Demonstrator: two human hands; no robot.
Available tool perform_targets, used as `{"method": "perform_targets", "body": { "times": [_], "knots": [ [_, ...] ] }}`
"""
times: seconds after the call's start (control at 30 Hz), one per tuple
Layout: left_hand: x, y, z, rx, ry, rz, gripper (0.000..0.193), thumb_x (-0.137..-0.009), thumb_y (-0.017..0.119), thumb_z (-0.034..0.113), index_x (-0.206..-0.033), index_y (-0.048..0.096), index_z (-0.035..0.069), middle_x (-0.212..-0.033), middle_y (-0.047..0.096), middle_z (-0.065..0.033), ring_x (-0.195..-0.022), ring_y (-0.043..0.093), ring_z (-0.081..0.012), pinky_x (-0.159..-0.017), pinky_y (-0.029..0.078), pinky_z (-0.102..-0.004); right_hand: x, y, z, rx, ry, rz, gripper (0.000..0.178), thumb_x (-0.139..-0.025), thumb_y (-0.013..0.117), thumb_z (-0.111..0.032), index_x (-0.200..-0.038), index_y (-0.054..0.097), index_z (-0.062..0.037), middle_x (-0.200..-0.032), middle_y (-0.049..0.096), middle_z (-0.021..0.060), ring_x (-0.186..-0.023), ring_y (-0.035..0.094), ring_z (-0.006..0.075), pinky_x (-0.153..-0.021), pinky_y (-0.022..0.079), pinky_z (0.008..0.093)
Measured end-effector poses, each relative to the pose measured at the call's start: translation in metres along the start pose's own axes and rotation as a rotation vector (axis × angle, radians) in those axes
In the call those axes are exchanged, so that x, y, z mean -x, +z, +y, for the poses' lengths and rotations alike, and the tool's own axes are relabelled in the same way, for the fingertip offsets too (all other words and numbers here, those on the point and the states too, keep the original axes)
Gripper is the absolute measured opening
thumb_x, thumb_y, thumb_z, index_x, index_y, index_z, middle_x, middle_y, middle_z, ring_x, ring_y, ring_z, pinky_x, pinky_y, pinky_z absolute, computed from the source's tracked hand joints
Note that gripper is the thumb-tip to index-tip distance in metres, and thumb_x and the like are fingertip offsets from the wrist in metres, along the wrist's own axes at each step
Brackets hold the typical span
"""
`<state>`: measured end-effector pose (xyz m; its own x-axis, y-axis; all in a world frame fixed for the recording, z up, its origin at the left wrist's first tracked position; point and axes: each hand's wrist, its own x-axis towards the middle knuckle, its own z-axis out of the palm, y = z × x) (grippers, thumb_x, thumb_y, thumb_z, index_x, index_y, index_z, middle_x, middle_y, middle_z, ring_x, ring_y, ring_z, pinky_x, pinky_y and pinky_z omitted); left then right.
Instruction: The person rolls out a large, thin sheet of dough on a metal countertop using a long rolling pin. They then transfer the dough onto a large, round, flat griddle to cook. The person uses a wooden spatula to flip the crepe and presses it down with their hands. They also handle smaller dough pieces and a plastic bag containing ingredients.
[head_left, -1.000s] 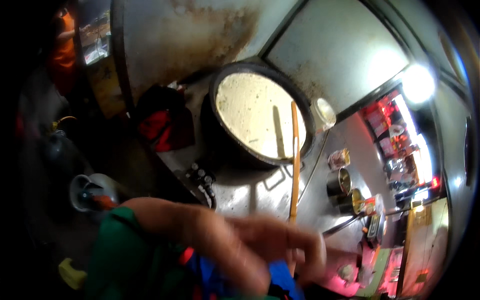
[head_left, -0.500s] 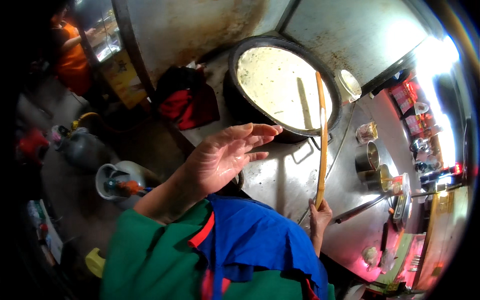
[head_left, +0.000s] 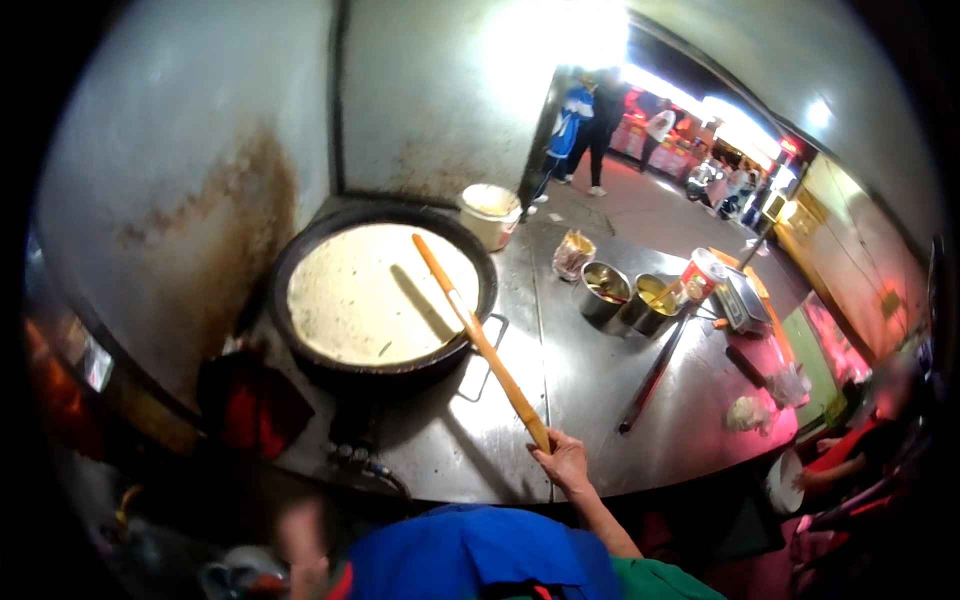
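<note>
My right hand [head_left: 565,462] is closed round the near end of a long, flat wooden stick [head_left: 492,352]. The stick slants up and leftward over a large black round pan [head_left: 281,300] on the metal counter. Its dark shadow falls on the pan's contents, so its far end looks raised above them. A wide, pale doughy round [head_left: 365,295] with green flecks fills the pan. Low at the left, my left hand [head_left: 303,540] is smeared by motion beside my blue apron [head_left: 480,545]; its fingers cannot be made out.
Behind the pan stands a white tub [head_left: 490,218]. Rightward on the counter [head_left: 590,400] are two metal pots [head_left: 603,300], a long dark rod [head_left: 655,375] and a scale [head_left: 742,303]. A dark red cloth [head_left: 262,408] lies left of the pan. Another person [head_left: 850,455] is at the right.
The view has swung rightward, bringing more of the counter and street in. My left hand has dropped from near the pan to the lower left. My right hand still grips the stick.
</note>
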<state>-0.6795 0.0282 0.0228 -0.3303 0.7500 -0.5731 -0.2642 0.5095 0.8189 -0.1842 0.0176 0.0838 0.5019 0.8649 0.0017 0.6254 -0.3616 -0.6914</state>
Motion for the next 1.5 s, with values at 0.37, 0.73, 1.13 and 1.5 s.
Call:
{"method": "perform_targets", "body": {
  "times": [0.37,0.73,1.13,1.5],
  "knots": [
    [0.024,0.001,-0.012,-0.822,0.339,-0.242,0.011,-0.091,0.068,0.025,-0.095,0.067,0.014,-0.096,0.069,-0.0023,-0.088,0.063,-0.0169,-0.076,0.048,-0.0322,0.005,0.002,0.007,0.056,-0.013,0.022,0.043,-0.085,0.081,-0.038,-0.121,0.073,-0.0169,-0.089,0.076,0.0092,-0.078,0.073,0.0199,-0.075,0.057,0.0338],
    [0.017,0.012,0.005,-0.996,0.432,-0.33,0.021,-0.093,0.066,0.032,-0.1,0.069,0.012,-0.098,0.071,-0.0061,-0.091,0.065,-0.0218,-0.079,0.05,-0.0363,0.01,0.0,0.008,0.075,0.012,0.033,0.043,-0.085,0.08,-0.04,-0.121,0.073,-0.0179,-0.092,0.076,0.0109,-0.082,0.073,0.025,-0.078,0.057,0.0374],
    [0.009,0.018,0.019,-1.08,0.475,-0.374,0.031,-0.095,0.064,0.039,-0.106,0.071,0.01,-0.101,0.073,-0.0103,-0.096,0.067,-0.027,-0.084,0.052,-0.0408,0.009,0.003,0.006,0.126,0.062,0.071,0.041,-0.084,0.079,-0.039,-0.12,0.075,-0.0196,-0.092,0.075,0.013,-0.083,0.074,0.0288,-0.08,0.057,0.0387],
    [-0.003,0.019,0.026,-1.1,0.535,-0.422,0.041,-0.097,0.062,0.046,-0.111,0.073,0.008,-0.103,0.075,-0.0142,-0.099,0.069,-0.0319,-0.087,0.055,-0.0449,0.01,-0.014,0.003,0.103,0.097,0.086,0.042,-0.083,0.08,-0.037,-0.121,0.075,-0.0191,-0.092,0.076,0.0113,-0.082,0.074,0.0249,-0.077,0.056,0.0353]
  ]
}}
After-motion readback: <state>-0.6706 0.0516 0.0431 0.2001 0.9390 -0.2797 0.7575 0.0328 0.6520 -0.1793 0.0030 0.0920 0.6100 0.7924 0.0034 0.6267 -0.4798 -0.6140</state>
